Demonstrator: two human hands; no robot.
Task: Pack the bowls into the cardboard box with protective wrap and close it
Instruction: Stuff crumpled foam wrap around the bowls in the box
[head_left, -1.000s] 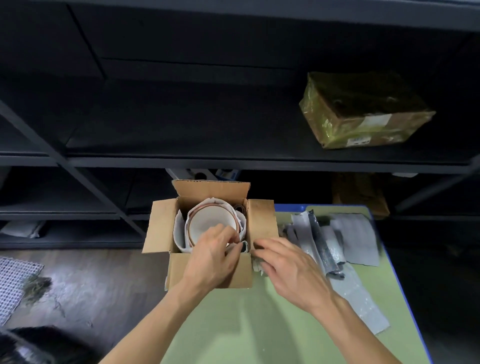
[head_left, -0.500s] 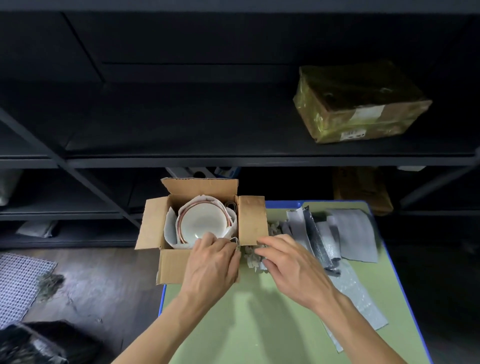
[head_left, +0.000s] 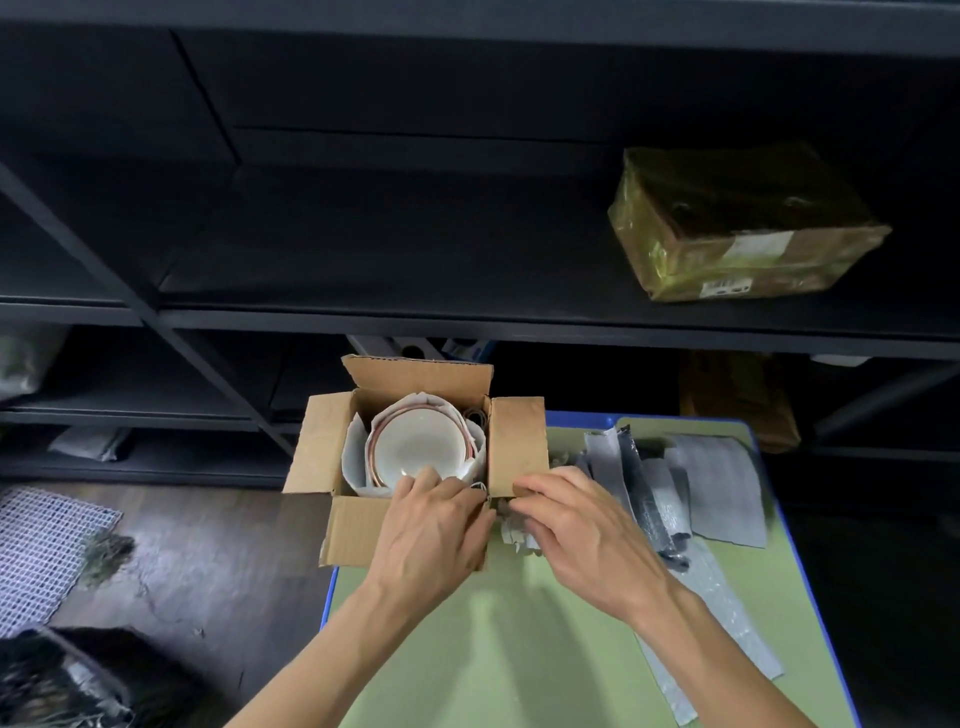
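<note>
Head view: the green table (head_left: 519, 649) holds the open cardboard box (head_left: 358, 530) at its far left corner. The left hand (head_left: 436, 525) curls its fingers over the box's near edge. The right hand (head_left: 587, 535) pinches crumpled wrap (head_left: 514, 538) just beside the box. The bowls (head_left: 418, 447) sit inside, wrapped.

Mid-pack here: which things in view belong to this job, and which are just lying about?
Job: cardboard box, bowls, white wrap round them, crumpled wrap in the right hand, grey wrap sheets on the table.
Lying about: taped parcel on the shelf, mesh mat and dark bag on the floor.
</note>
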